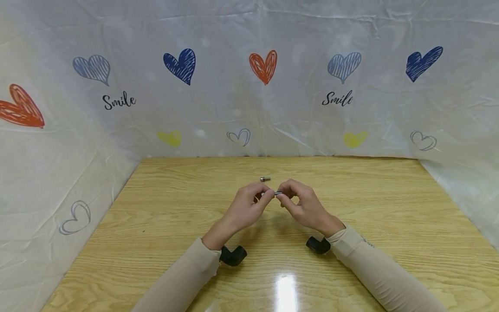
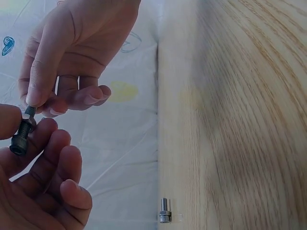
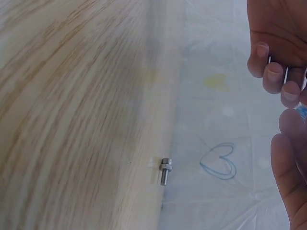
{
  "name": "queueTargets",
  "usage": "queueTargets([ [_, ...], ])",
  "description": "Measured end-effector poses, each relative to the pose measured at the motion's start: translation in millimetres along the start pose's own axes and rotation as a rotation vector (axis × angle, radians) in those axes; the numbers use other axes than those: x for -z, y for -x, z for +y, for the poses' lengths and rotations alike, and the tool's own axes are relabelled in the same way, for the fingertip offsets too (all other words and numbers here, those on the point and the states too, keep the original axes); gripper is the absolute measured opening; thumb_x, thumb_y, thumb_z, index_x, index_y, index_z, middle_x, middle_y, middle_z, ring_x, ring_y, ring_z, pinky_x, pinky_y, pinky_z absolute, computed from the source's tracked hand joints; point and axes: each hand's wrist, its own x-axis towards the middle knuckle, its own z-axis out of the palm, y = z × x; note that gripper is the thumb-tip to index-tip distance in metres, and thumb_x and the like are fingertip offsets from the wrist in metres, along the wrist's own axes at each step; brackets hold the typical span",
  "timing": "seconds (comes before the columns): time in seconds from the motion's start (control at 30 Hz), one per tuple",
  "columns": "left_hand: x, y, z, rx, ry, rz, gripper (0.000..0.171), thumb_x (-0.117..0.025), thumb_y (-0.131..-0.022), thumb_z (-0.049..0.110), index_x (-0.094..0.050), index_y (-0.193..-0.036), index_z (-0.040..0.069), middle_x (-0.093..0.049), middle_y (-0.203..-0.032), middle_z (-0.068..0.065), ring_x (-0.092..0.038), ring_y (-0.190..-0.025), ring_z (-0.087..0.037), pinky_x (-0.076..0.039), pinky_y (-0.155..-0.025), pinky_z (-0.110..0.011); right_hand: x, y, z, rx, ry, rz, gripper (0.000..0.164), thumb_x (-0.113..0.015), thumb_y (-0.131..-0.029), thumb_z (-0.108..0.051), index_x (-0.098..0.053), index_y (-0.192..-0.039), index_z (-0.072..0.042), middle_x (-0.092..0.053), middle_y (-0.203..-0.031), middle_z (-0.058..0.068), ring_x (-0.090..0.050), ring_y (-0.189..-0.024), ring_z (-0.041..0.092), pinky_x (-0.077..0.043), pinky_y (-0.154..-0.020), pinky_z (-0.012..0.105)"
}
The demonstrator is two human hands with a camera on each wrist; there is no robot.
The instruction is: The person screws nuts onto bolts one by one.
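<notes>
My left hand and right hand meet above the table, holding a dark metal bolt between their fingertips. In the left wrist view, the bolt slants with its round head low, and a nut sits partway along its thread. The left hand pinches around the nut with thumb and index finger. At the threaded tip, the thumb and index finger of the right hand pinch. The right wrist view shows both hands at its edge, the bolt hidden there.
A second bolt with a nut close to its head lies on the wooden table, just beyond the hands. Black wrist mounts hang under the sleeves. A white sheet printed with hearts stands behind the table and along its sides.
</notes>
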Motion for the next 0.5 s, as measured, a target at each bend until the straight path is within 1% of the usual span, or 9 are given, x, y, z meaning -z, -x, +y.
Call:
queueTargets([
  [0.13,-0.1,-0.1,-1.2,0.02,0.012,-0.011,0.025,-0.05,-0.101,0.029,-0.069,-0.092,0.016,-0.057,-0.081,0.006,-0.052,-0.071,-0.01,-0.048,-0.066,-0.03,0,0,0,-0.006,0.002,-0.001,0.014,-0.059,-0.086,0.016,-0.057,-0.094,0.005,-0.059,-0.076,0.007,-0.059,-0.061,0.025,-0.05,-0.056,0.033],
  [0.2,-0.6,-0.4,-2.0,0.025,0.019,-0.011,0.024,-0.051,-0.1,0.03,-0.069,-0.096,0.015,-0.059,-0.083,0.007,-0.053,-0.071,-0.01,-0.048,-0.066,-0.029,0,0,-1,-0.01,0.007,-0.001,0.012,-0.059,-0.087,0.014,-0.057,-0.094,0.005,-0.059,-0.076,0.007,-0.058,-0.062,0.024,-0.05,-0.056,0.033],
  [0.27,-1.2,-0.9,-2.6,0.027,0.027,-0.004,0.021,-0.055,-0.098,0.03,-0.068,-0.102,0.013,-0.061,-0.086,0.006,-0.054,-0.072,-0.009,-0.048,-0.065,-0.029,0,0,-1,-0.011,0.013,-0.001,0.012,-0.059,-0.087,0.014,-0.057,-0.094,0.005,-0.059,-0.076,0.007,-0.058,-0.062,0.023,-0.05,-0.057,0.033],
  [0.37,-1.9,-1.4,-2.9,0.007,0.032,0.008,0.022,-0.065,-0.093,0.025,-0.063,-0.109,0.011,-0.063,-0.089,0.002,-0.053,-0.072,-0.01,-0.047,-0.063,-0.028,0,1,0,-0.015,0.025,0.005,0.015,-0.06,-0.086,0.015,-0.057,-0.095,0.004,-0.059,-0.076,0.009,-0.058,-0.063,0.021,-0.05,-0.057,0.033],
  [0.43,-1.9,-1.6,-2.7,-0.02,0.032,0.022,0.023,-0.07,-0.09,0.019,-0.06,-0.108,0.01,-0.062,-0.088,-0.001,-0.052,-0.071,-0.01,-0.045,-0.06,-0.028,-1,2,3,-0.017,0.028,0.007,0.017,-0.06,-0.085,0.017,-0.057,-0.095,0.004,-0.059,-0.076,0.009,-0.058,-0.064,0.019,-0.05,-0.057,0.033],
  [0.5,-1.7,-1.7,-2.3,-0.054,0.034,0.032,0.021,-0.071,-0.088,0.013,-0.057,-0.104,0.01,-0.06,-0.086,-0.002,-0.051,-0.07,-0.011,-0.042,-0.057,-0.027,-2,5,11,-0.023,0.028,0.009,0.017,-0.06,-0.086,0.015,-0.057,-0.096,0.002,-0.059,-0.076,0.007,-0.057,-0.064,0.016,-0.05,-0.057,0.032],
])
